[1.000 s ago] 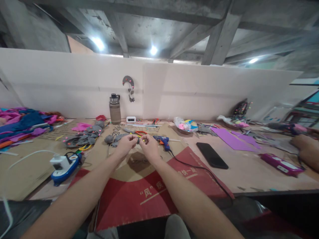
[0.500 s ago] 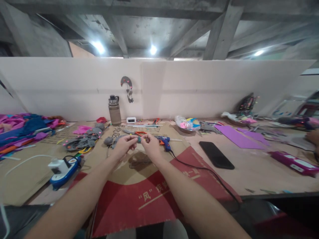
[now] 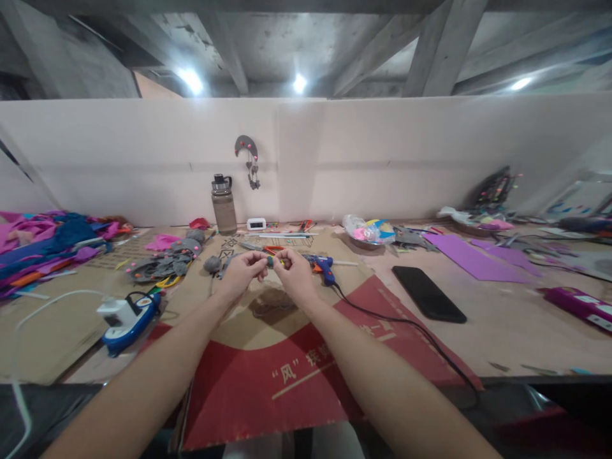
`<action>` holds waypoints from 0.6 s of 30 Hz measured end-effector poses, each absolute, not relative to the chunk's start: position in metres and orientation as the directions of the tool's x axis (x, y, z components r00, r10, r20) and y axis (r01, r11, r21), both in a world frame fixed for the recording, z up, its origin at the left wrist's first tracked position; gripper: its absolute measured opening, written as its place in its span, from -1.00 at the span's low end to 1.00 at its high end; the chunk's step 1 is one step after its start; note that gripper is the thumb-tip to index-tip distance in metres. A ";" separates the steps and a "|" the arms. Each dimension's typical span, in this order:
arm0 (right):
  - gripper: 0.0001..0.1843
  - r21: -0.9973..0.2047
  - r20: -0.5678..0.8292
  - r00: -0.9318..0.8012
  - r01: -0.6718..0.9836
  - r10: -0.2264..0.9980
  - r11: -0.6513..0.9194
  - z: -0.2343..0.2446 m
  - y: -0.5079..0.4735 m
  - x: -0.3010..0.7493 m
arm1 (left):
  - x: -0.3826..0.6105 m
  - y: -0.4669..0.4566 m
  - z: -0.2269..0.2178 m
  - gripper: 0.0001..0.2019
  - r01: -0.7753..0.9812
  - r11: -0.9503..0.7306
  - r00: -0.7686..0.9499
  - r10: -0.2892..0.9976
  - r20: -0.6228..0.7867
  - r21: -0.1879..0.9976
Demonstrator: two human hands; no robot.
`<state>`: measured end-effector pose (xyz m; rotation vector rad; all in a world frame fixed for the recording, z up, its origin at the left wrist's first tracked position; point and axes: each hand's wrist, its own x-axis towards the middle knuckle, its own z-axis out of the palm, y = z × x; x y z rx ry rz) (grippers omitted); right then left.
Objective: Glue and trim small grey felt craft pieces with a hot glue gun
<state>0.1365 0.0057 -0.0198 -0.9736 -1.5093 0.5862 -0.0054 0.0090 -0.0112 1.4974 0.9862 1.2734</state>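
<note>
My left hand (image 3: pixel 242 272) and my right hand (image 3: pixel 295 274) are raised together above the cardboard sheet (image 3: pixel 268 357), fingertips pinched toward each other. Between them they hold a small dark grey piece (image 3: pixel 268 261), too small to name. A blue glue gun (image 3: pixel 321 265) lies just right of my right hand, its black cord running toward the table's front edge. Orange-handled scissors (image 3: pixel 271 249) lie just behind my hands. Grey felt pieces with pink dots (image 3: pixel 162 264) lie to the left of my left hand.
A water bottle (image 3: pixel 224 205) and small white clock (image 3: pixel 256 224) stand by the white partition. A blue and white power strip (image 3: pixel 125 313) lies front left, coloured felt (image 3: pixel 48 239) far left, a black phone (image 3: pixel 428 294) and purple sheets (image 3: pixel 471 258) right.
My hands stay pinched together on the small piece. The camera has turned slightly left, so the other person's hand at the right edge has left the view.
</note>
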 end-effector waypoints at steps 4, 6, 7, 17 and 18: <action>-0.80 -0.828 0.538 0.016 0.200 0.843 0.525 -0.019 0.004 0.137 | -0.005 0.007 -0.007 -0.79 0.055 -0.338 0.162 0.931 0.326 0.939; -0.79 -0.830 0.538 0.014 0.183 0.843 0.527 -0.018 0.002 0.138 | -0.005 0.005 -0.005 -0.80 0.070 -0.363 0.160 0.923 0.349 0.929; -0.79 -0.831 0.538 0.015 0.177 0.843 0.527 -0.017 0.002 0.138 | -0.005 0.005 -0.005 -0.80 0.074 -0.372 0.159 0.921 0.357 0.925; -0.75 -0.830 0.546 0.010 0.145 0.838 0.539 -0.014 0.000 0.140 | -0.002 0.001 -0.001 -0.79 0.013 -0.367 0.154 0.920 0.360 0.930; -0.76 -0.824 0.553 0.011 0.152 0.833 0.545 -0.015 0.000 0.140 | -0.002 0.002 -0.001 -0.78 0.003 -0.368 0.157 0.918 0.363 0.930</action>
